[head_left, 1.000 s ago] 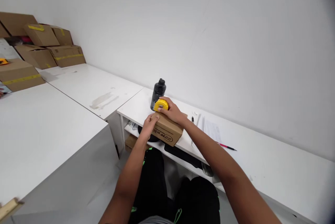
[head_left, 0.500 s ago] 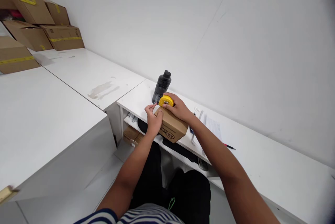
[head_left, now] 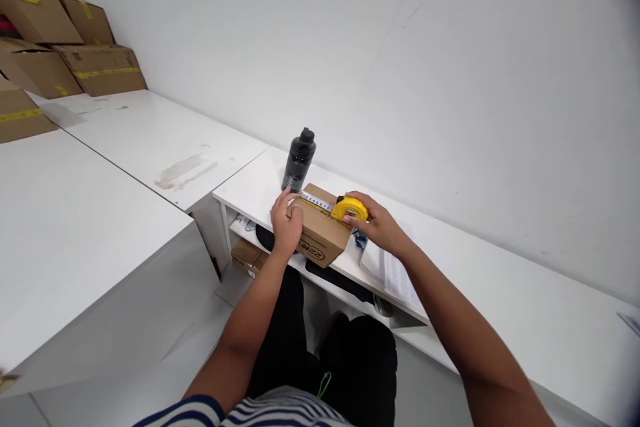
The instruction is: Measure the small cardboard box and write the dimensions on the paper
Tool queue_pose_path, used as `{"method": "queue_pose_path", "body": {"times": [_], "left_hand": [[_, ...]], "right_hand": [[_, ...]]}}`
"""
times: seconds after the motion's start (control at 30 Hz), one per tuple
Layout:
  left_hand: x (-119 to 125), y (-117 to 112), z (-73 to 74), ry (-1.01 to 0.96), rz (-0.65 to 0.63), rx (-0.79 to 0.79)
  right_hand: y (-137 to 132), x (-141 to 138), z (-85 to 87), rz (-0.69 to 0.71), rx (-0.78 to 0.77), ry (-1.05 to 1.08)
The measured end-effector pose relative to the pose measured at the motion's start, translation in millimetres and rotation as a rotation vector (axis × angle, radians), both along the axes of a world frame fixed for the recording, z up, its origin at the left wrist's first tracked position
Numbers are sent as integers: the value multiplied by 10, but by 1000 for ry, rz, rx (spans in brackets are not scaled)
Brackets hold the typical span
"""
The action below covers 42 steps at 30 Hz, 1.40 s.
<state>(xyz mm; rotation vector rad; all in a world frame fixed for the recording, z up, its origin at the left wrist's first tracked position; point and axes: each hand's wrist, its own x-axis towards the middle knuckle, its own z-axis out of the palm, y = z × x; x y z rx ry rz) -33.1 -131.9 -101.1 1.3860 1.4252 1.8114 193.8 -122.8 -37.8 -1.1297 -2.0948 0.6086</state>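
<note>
A small brown cardboard box [head_left: 320, 230] with black print rests on the white shelf top, near its front edge. Across its top runs the pulled-out blade [head_left: 316, 202] of a yellow tape measure [head_left: 350, 209], numbers facing up. My right hand [head_left: 377, 222] is closed round the tape measure's case at the box's right end. At the left end, my left hand [head_left: 287, 222] holds the blade's tip with its fingers, the thumb pressed against the box. A dark water bottle [head_left: 299, 162] stands upright just behind my left hand.
White papers [head_left: 395, 274] lie right of the box. Several taped cartons [head_left: 107, 70] are stacked at the far left on white tables [head_left: 100, 194]. Below the shelf top, a lower shelf holds dark items and a small carton [head_left: 246, 255]. A white wall rises behind.
My right hand has moved right with the tape measure, drawing its blade out along the box top. My left hand stays at the box's left end. The view has shifted slightly.
</note>
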Motion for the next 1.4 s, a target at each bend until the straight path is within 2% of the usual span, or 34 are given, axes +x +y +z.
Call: {"method": "queue_pose_path", "body": {"times": [0.1,0.2,0.3,0.4,0.5,0.67,0.9,1.03,1.13,1.27,1.4], "left_hand": [[-108,77,92,99,-176,-119],[-217,157,263,253,-335,-288],[-272,195,427,466,-325,-352],[-278,187,510,606,-309,-355],[-272,175,515,644,-310,-303],[-249,217,494,663,-303,-277],[-256,245,434,664,-290,-306],[-249,222,392,593,-292,-285],[-220,212,370,582,-315,-243],[-171,165,319,529,-315,-238],[-118,97,239,348,-274,-313]], "right_hand": [[-88,214,-52,-38,30,1],[-106,316,-84,-72,54,16],[-108,320,-76,-81,61,45],[-173,326,-47,-70,99,23],[-308,422,-51,-92,118,28],[-509,671,-158,-166,31,150],[-537,721,-202,-170,18,160],[-551,575,-195,-221,5,248],[-505,345,-130,-260,-7,345],[-230,-115,12,-81,36,286],[187,-659,146,35,65,194]]}}
